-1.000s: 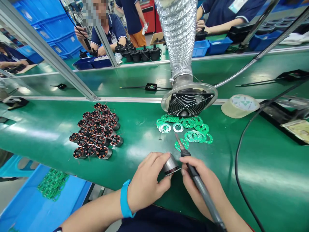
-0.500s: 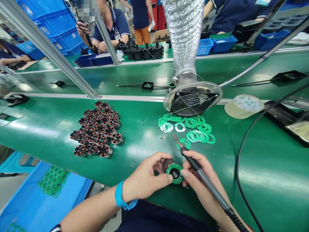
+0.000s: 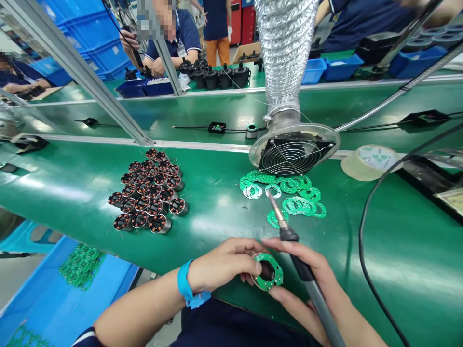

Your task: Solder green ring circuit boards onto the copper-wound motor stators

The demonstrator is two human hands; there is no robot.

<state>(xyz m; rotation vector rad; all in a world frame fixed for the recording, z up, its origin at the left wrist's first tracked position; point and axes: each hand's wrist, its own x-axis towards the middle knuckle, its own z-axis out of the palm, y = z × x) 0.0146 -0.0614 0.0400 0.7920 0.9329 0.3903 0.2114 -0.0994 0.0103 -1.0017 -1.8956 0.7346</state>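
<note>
My left hand (image 3: 222, 266) pinches a small round motor part capped with a green ring-shaped circuit board (image 3: 268, 272), just above the near edge of the green table (image 3: 398, 250). My right hand (image 3: 307, 284) steadies the same part with thumb and fingers while gripping a soldering iron (image 3: 289, 236), whose tip points away toward the loose boards. A blue band circles my left wrist.
A cluster of several copper-wound motor stators (image 3: 148, 195) stands to the left. Loose green ring boards (image 3: 289, 193) lie under a fume-extractor fan (image 3: 294, 152) with a foil duct. A tape roll (image 3: 369, 161) and a black cable (image 3: 365, 226) lie right. Other people work across the conveyor.
The part was turned so the green board faces up, then shifted slightly right and nearer me. The iron's tip swung more upright.
</note>
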